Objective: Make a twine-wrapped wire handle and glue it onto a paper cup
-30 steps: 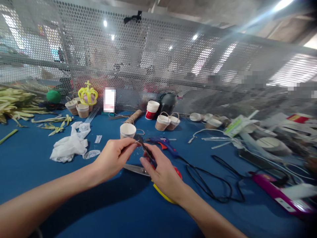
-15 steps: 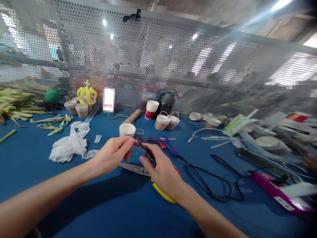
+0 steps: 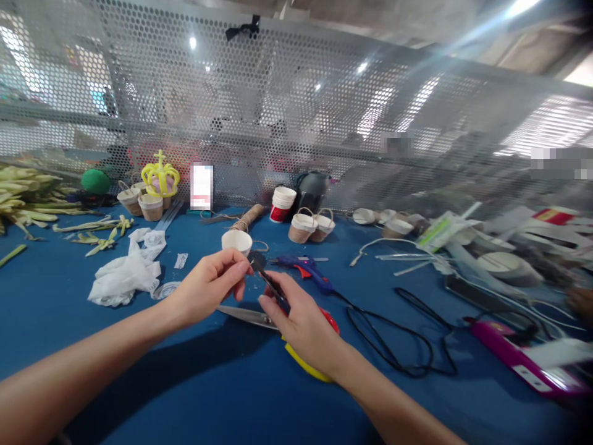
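Fingers of the left hand are pinched tight, thumb against forefinger, on a thin wire-like piece, so small and partly hidden that I cannot tell what it is; it sits just beside the tip of a dark pliers-like tool. That tool lies in the right hand, whose fingers curl around its handles, its nose slanting towards eleven o'clock; how far its jaws are parted I cannot tell. Below both hands, scissors rest on the blue surface, blades towards nine o'clock, red and yellow handles partly covered by the right hand. Taking the tool's tip as the clock's centre, a white-rimmed cup stands near at eleven, with a brown twine roll just beyond it. At three lies a blue glue gun, its black cord looping towards four. Two small handled pots stand at two, and stacked white cups at one. Crumpled white cloth lies at nine. Farther out are a yellow crown between ten and eleven, a green ball at ten and a purple power strip at four.
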`<state>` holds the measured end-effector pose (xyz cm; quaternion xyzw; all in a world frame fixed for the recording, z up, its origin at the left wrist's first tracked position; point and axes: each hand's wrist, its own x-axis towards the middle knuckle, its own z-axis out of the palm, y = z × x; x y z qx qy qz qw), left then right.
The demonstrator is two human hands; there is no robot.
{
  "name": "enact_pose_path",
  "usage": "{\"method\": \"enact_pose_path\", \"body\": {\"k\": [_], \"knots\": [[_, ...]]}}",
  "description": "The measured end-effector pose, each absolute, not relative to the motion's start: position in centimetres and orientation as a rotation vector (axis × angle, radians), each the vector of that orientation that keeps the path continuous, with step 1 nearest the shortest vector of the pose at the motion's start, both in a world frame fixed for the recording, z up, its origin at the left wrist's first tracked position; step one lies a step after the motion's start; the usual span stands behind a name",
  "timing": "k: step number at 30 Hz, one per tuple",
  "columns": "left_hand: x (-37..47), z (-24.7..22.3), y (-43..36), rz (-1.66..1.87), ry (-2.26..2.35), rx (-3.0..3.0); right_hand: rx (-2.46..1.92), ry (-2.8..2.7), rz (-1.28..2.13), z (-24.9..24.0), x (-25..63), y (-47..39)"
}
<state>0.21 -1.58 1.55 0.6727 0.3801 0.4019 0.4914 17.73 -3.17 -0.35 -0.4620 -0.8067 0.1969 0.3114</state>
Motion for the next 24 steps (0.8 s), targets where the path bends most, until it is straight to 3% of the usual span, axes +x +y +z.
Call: {"method": "enact_pose_path", "body": {"k": [8,17,24], "knots": [[0.16,1.50,-1.66,0.977,0.897,1.639,-1.258,-2.126,0.438,-0.43,17.70,-3.13],[-0.32,2.13,-1.43,0.740,0.721,1.216,-1.209,-2.152,0.374,-0.66,17.87,-3.01],[-0.22,1.81,-1.30,0.865,0.827,1.408,-1.232,-2.181,0.398,-0.52,17.91,-3.07]]}}
